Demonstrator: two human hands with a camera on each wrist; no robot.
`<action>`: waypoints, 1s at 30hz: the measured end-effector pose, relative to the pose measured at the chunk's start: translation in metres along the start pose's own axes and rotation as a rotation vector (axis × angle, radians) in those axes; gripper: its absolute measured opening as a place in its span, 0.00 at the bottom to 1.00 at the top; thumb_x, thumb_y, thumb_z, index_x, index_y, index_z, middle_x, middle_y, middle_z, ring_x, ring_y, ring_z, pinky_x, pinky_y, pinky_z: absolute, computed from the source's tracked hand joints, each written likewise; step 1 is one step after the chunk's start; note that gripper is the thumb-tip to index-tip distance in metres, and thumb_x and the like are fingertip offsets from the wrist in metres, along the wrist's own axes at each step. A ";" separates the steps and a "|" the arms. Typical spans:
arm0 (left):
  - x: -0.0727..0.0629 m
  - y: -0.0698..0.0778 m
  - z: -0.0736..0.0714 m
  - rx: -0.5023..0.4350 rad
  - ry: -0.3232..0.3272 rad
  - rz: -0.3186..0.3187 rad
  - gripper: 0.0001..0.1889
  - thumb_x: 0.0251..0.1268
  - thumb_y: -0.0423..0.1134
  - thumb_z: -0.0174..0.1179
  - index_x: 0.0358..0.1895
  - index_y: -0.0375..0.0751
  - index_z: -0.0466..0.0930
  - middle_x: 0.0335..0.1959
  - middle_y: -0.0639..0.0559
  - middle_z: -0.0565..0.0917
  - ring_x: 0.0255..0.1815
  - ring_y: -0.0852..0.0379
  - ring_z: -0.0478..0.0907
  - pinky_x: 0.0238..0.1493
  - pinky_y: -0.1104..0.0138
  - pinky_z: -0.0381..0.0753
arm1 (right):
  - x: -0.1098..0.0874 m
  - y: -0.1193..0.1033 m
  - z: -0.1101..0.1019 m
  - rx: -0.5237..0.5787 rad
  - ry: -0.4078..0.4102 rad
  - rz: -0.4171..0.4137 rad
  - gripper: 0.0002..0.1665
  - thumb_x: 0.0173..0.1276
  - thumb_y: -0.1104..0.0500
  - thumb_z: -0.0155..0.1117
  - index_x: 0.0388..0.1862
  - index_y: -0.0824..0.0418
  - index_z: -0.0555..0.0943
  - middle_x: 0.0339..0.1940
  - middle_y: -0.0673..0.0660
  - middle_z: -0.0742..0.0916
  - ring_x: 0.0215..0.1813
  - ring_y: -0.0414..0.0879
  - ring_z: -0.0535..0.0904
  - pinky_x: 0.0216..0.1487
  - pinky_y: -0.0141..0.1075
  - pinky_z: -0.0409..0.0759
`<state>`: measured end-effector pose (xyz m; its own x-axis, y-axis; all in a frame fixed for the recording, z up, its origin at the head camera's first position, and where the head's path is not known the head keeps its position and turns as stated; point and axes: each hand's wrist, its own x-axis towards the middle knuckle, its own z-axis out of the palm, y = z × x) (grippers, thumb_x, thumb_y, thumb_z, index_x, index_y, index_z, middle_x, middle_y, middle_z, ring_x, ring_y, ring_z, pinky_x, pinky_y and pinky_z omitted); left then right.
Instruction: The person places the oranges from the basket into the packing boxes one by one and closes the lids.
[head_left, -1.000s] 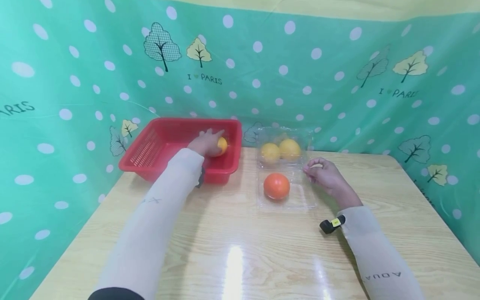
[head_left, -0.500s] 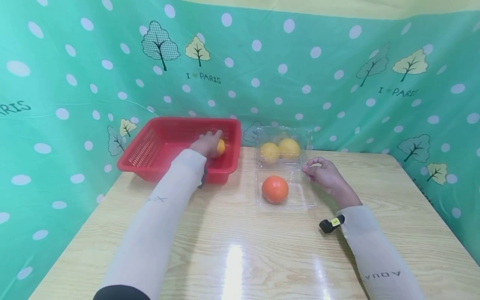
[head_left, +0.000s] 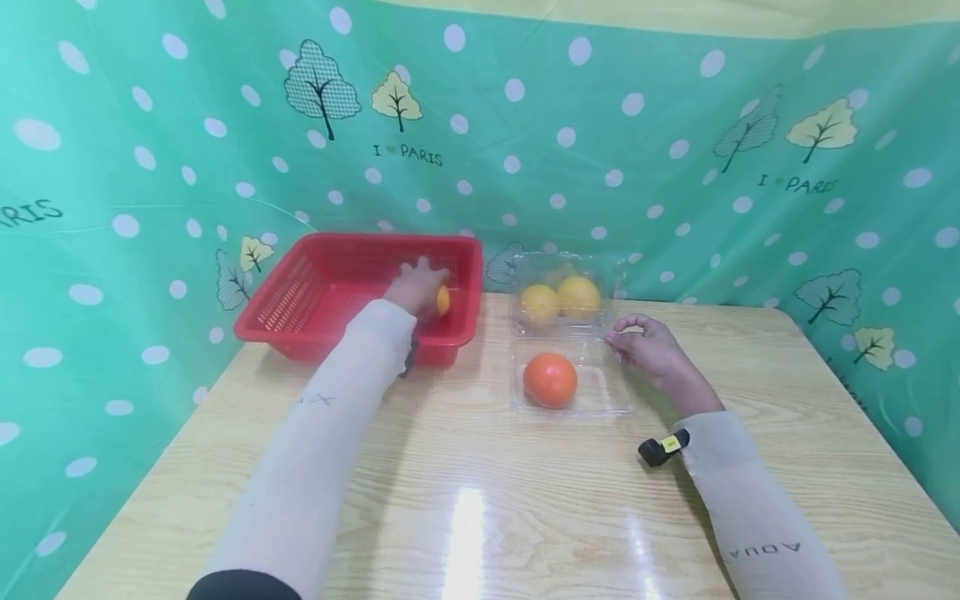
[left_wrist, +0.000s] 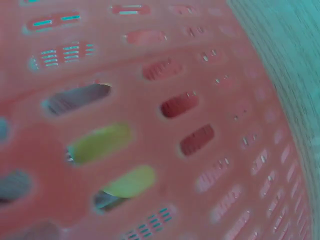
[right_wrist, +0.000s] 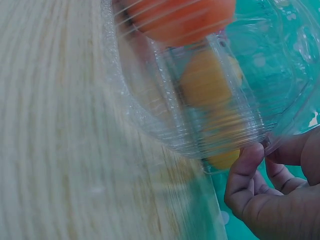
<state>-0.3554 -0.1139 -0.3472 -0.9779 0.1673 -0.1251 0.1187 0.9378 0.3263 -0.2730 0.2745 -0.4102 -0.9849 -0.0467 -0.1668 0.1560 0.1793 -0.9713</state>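
Note:
My left hand (head_left: 417, 289) is inside the red basket (head_left: 318, 335), its fingers spread above and beside an orange-yellow fruit (head_left: 443, 301). The hand covers most of that fruit, and its thumb is hidden. In the left wrist view, yellow fruit skin (left_wrist: 102, 143) shows through the basket's slots. Between thumb and forefinger, my right hand (head_left: 651, 350) pinches the edge of a clear plastic clamshell container (head_left: 603, 390). A round orange-red fruit (head_left: 551, 380) sits in its front half. Two yellow fruits (head_left: 577, 297) show at the rear half, through clear plastic.
The light wooden table (head_left: 480, 467) carries both the basket and the container. Behind it hangs a green dotted curtain (head_left: 525, 125), close to the basket's back. Black wrist cameras (head_left: 663, 448) are strapped at the sleeves.
My left hand has shifted slightly right over the fruit in the basket, whose visible part is now smaller. The right hand stays at the container's edge. The head view has shifted a little.

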 end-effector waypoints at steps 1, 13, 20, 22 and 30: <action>0.000 0.001 0.000 -0.003 0.001 -0.003 0.49 0.40 0.37 0.83 0.70 0.59 0.66 0.62 0.47 0.66 0.60 0.42 0.65 0.47 0.49 0.86 | 0.000 0.000 0.000 0.003 0.002 0.003 0.08 0.77 0.63 0.59 0.50 0.62 0.71 0.38 0.50 0.83 0.37 0.40 0.77 0.38 0.32 0.79; -0.001 0.014 -0.004 0.224 0.082 0.132 0.48 0.34 0.40 0.84 0.67 0.53 0.71 0.61 0.42 0.65 0.65 0.35 0.61 0.59 0.38 0.77 | 0.000 0.001 -0.003 -0.010 -0.013 0.010 0.10 0.78 0.63 0.58 0.53 0.63 0.69 0.38 0.50 0.82 0.39 0.41 0.78 0.41 0.32 0.80; -0.010 0.015 -0.018 0.183 0.074 0.149 0.47 0.36 0.44 0.84 0.68 0.55 0.70 0.64 0.42 0.64 0.67 0.35 0.59 0.58 0.38 0.78 | 0.000 -0.002 -0.002 -0.007 -0.027 -0.012 0.12 0.78 0.63 0.58 0.54 0.65 0.69 0.36 0.50 0.82 0.38 0.41 0.78 0.40 0.31 0.79; -0.013 0.015 -0.023 0.174 0.063 0.155 0.48 0.36 0.45 0.84 0.69 0.56 0.70 0.66 0.42 0.63 0.68 0.34 0.59 0.57 0.37 0.78 | -0.001 -0.003 -0.001 -0.009 -0.032 -0.016 0.13 0.78 0.63 0.58 0.55 0.66 0.68 0.36 0.50 0.82 0.38 0.40 0.78 0.40 0.32 0.79; -0.019 0.023 -0.039 0.215 0.090 0.203 0.49 0.40 0.48 0.82 0.72 0.58 0.69 0.69 0.41 0.61 0.69 0.33 0.56 0.56 0.37 0.78 | -0.001 -0.001 -0.001 0.004 -0.028 -0.013 0.12 0.77 0.63 0.59 0.53 0.65 0.69 0.36 0.51 0.82 0.37 0.41 0.78 0.39 0.32 0.79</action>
<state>-0.3408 -0.1072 -0.3012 -0.9408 0.3390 0.0091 0.3372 0.9325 0.1293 -0.2726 0.2754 -0.4091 -0.9843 -0.0762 -0.1590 0.1439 0.1742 -0.9741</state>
